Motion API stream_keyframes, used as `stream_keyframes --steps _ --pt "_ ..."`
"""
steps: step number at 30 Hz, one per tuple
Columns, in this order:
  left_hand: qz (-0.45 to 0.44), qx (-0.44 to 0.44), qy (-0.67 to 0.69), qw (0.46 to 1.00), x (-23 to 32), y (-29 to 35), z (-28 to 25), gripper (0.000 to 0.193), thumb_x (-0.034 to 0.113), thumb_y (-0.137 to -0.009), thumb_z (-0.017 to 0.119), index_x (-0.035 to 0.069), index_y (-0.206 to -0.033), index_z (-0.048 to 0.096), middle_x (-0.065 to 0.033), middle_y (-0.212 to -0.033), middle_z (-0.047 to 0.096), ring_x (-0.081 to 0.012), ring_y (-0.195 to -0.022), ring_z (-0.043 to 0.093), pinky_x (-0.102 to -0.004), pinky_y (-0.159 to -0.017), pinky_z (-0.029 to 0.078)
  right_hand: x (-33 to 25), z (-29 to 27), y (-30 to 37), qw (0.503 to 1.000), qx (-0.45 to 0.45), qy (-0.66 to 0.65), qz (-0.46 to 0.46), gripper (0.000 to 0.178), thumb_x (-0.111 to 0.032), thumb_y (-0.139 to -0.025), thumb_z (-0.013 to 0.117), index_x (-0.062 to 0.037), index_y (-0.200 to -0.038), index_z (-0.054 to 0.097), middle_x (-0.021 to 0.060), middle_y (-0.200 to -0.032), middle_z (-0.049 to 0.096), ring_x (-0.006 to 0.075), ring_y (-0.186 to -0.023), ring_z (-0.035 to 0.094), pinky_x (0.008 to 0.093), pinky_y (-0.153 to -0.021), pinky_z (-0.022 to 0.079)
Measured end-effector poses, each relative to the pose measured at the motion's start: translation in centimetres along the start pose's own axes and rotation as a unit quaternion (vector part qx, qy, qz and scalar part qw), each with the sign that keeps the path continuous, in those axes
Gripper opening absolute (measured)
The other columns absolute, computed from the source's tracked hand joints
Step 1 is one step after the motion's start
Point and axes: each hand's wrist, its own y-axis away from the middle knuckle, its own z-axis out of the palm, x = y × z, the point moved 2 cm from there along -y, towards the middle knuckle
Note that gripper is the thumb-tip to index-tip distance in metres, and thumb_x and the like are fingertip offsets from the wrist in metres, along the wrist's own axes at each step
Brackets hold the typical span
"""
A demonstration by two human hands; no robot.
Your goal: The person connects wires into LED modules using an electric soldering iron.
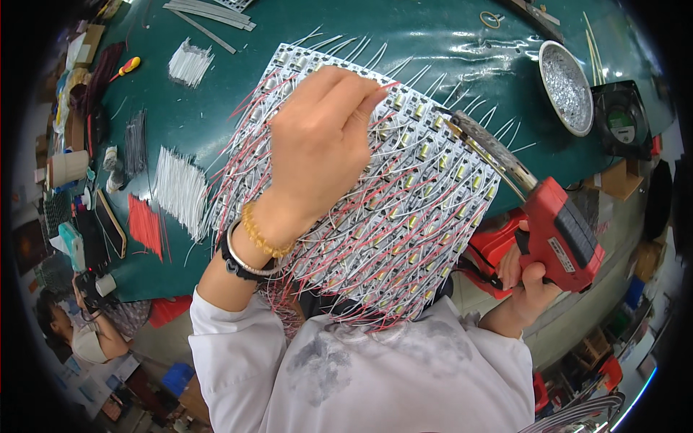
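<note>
A panel of small circuit boards (426, 184) lies tilted in front of me, its lower edge near my chest. Rows of thin red and white wires stick out from it. Over its upper part my left hand (321, 141) is closed in a pinch on a red wire (392, 84), whose end shows past the fingertips. My right hand (530, 292) wraps round the handle of a red and black soldering gun (563, 238). The gun's tip points left to the panel's upper right edge; whether it touches a board cannot be made out.
Bundles of white wires (180, 191), red wires (146, 225) and dark wires (135, 143) lie left on the green table (289, 18). A bowl of silvery material (567, 90) and a black fan (621, 119) stand right. A screwdriver (130, 66) lies far left; another person (90, 332) sits lower left.
</note>
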Motion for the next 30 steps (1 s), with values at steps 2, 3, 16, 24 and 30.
stream_keyframes --steps 2,3,16,24,30 --pt "0.055 0.053 0.031 0.997 1.3 -0.5 0.0 0.007 0.004 -0.077 0.066 -0.001 -0.08 0.062 -0.0113 -0.068 0.063 -0.0138 -0.056 0.059 -0.0229 -0.05 0.043 -0.3 -0.2 0.0 1.0 0.008 0.003 0.003 0.071 -0.044 -0.075 0.071 0.0127 -0.11 0.047 0.0025 -0.052 0.047 0.0086 -0.038 0.043 0.0217 -0.038 0.035" --pt "0.055 0.049 0.033 0.997 2.1 -0.5 0.3 0.007 0.004 -0.077 0.066 -0.001 -0.08 0.062 -0.0113 -0.068 0.063 -0.0138 -0.056 0.059 -0.0229 -0.05 0.043 -0.4 -0.4 0.0 1.0 0.013 0.005 0.003 0.072 -0.045 -0.075 0.07 0.0136 -0.11 0.046 0.0016 -0.05 0.045 0.0082 -0.038 0.042 0.0215 -0.038 0.035" --pt "-0.149 -0.122 0.013 0.981 1.1 1.2 3.5 0.014 0.011 -0.078 0.062 0.003 -0.069 0.055 -0.0113 -0.058 0.058 -0.0291 -0.052 0.057 -0.0381 -0.047 0.041 1.7 -1.5 0.1 0.998 -0.004 0.065 0.009 0.071 -0.051 -0.081 0.06 0.0123 -0.111 0.044 0.0012 -0.047 0.042 0.0087 -0.034 0.04 0.022 -0.035 0.031" --pt "-0.145 -0.119 0.018 0.982 0.9 1.2 3.5 0.014 0.011 -0.078 0.062 0.003 -0.068 0.054 -0.0112 -0.057 0.057 -0.0287 -0.051 0.057 -0.0381 -0.047 0.041 0.9 -2.8 0.7 0.983 0.001 0.152 0.1 0.069 -0.048 -0.063 0.079 0.0027 -0.105 0.058 0.0037 -0.086 0.06 0.0097 -0.067 0.055 0.0232 -0.058 0.042" --pt "-0.128 -0.115 0.028 0.985 1.1 0.9 3.7 0.014 0.011 -0.078 0.062 0.003 -0.069 0.055 -0.0114 -0.057 0.057 -0.0285 -0.051 0.057 -0.0378 -0.046 0.041 0.7 -3.4 1.0 0.985 0.045 0.16 0.045 0.071 -0.049 -0.062 0.079 0.0024 -0.107 0.059 0.002 -0.085 0.059 0.0095 -0.065 0.053 0.0232 -0.059 0.042"
